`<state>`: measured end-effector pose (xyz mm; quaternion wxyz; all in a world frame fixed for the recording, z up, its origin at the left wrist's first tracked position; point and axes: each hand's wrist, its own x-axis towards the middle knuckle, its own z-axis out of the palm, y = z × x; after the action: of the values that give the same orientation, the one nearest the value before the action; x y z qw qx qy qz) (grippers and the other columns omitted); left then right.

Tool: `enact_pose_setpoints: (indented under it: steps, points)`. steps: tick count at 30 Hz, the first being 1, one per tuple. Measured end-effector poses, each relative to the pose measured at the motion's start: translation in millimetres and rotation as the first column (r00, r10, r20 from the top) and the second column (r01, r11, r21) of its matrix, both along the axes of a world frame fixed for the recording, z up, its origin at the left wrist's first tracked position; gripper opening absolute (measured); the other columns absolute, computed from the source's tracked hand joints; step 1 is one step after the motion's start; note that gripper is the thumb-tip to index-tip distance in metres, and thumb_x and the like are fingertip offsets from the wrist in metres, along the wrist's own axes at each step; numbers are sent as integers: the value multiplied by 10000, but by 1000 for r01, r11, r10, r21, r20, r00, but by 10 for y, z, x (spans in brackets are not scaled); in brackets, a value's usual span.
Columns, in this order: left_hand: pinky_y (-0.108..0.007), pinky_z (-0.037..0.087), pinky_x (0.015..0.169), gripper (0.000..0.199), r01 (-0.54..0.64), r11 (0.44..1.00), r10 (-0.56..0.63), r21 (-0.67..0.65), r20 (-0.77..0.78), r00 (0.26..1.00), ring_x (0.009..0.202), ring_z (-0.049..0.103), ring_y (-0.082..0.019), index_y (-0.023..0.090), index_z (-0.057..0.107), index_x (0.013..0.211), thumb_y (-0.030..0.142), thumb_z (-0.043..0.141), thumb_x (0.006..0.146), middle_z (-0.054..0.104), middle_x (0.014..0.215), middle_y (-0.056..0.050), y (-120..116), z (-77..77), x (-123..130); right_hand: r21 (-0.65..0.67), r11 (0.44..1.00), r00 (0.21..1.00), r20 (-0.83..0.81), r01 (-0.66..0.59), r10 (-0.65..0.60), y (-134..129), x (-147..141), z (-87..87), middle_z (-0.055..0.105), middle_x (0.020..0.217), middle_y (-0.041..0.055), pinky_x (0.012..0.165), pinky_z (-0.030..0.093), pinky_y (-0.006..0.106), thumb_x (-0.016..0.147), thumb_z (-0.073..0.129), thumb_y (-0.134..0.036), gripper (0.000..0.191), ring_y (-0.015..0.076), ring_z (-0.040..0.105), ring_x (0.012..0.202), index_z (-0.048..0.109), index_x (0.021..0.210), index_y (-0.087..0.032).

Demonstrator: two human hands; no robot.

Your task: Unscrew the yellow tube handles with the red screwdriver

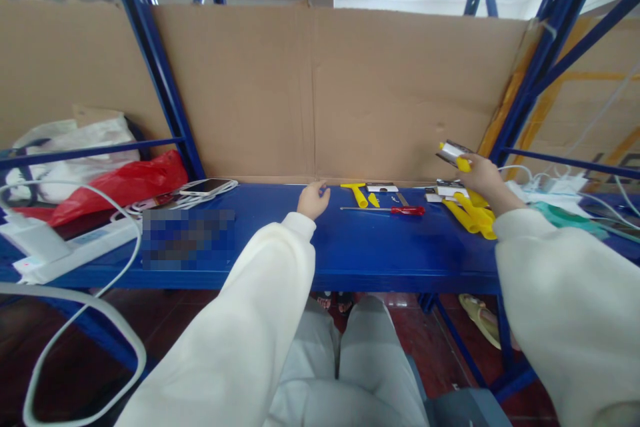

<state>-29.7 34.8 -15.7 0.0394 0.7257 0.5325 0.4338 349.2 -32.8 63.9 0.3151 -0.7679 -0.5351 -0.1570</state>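
My right hand (pixel 481 177) is raised above the right part of the blue shelf, closed on a yellow-handled tool with a flat silver-and-white head (pixel 454 151). Under it lie several yellow plastic handles (pixel 470 215) and flat white-and-dark pieces (pixel 440 194). My left hand (pixel 314 200) rests near the shelf's back edge with its fingers curled in; what they hold, if anything, is hidden. Just right of it lies a yellow T-shaped handle (pixel 358 195), beside a small yellow piece (pixel 373 200) and a flat white-and-dark plate (pixel 382 187). A screwdriver with a red handle (pixel 407 211) lies in front of these.
Cardboard (pixel 240 93) walls the back between blue metal posts (pixel 155 60). On the left are a power strip (pixel 80 250) with cables, a red bag (pixel 120 187), a phone (pixel 203 187) and a blurred-out patch. White chargers (pixel 555 187) and a green item (pixel 570 219) lie at right.
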Motion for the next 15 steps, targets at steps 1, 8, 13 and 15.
enact_pose_setpoints:
  steps: [1,8,13,15]
  points:
    - [-322,545,1016,382,12,1000,-12,8,19,1000,1060,737,-215,139,704,1284,207,608,920,749,1249,-120,2,-3,10,-10,1000,998,-54,-17,17,39,-153,21,705,1244,230,907,519,359,875,617,-126,520,294,684,1058,625,1395,-101]
    - [-362,495,1094,520,89,995,-92,35,126,988,1326,610,-254,156,595,1414,278,680,915,634,1440,-151,-21,-24,5,41,882,865,-179,-470,469,404,-1328,-158,752,1192,117,908,562,327,810,651,-133,500,258,734,980,698,1307,-156]
    - [-338,526,1050,395,162,985,-173,64,294,940,1307,625,-230,158,650,1330,233,638,943,668,1396,-146,-11,5,39,137,775,758,-162,-617,632,586,-1860,-503,727,1293,88,1069,502,371,811,623,-119,512,259,679,1187,701,1311,-203]
    - [-337,538,1030,327,201,979,-200,34,358,912,1229,675,-226,137,691,1247,202,641,931,723,1296,-155,20,-2,63,128,734,725,-113,-667,679,587,-1944,-625,698,1349,93,1132,453,391,812,598,-95,520,252,641,1261,701,1309,-207]
